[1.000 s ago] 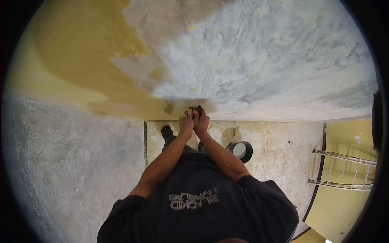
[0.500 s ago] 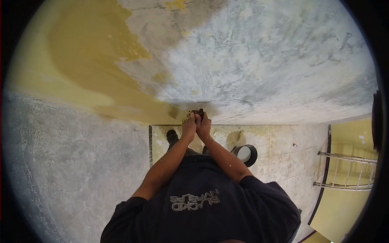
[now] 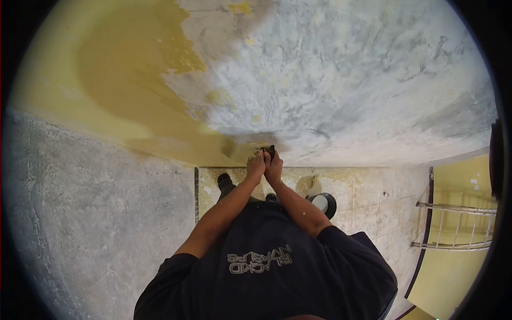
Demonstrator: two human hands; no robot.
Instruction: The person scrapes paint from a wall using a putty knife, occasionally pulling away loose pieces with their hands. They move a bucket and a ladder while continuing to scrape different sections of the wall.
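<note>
Close together against the foot of the wall (image 3: 298, 90), both hands are closed around a small dark scraper (image 3: 272, 150). My left hand (image 3: 256, 165) has its fingers wrapped on the tool's left side, with yellowish scrapings by the fingertips. My right hand (image 3: 273, 167) grips the right side, where a dark part sticks up past the fingers. The fingers and the wall hide most of the tool. Around it, the wall surface is damp, with yellow paint to the left and bare grey-white plaster to the right.
A dark bucket (image 3: 333, 206) with a pale inside stands on the stained floor (image 3: 368, 213) beside my right forearm. A metal ladder (image 3: 456, 244) is at the far right. Rough grey concrete (image 3: 117, 213) spreads on the left. My shoe (image 3: 224, 180) is near the wall.
Both hands have shifted slightly to the right with the scraper, still held together. The view has tilted a little, and the bucket is more covered by my right arm.
</note>
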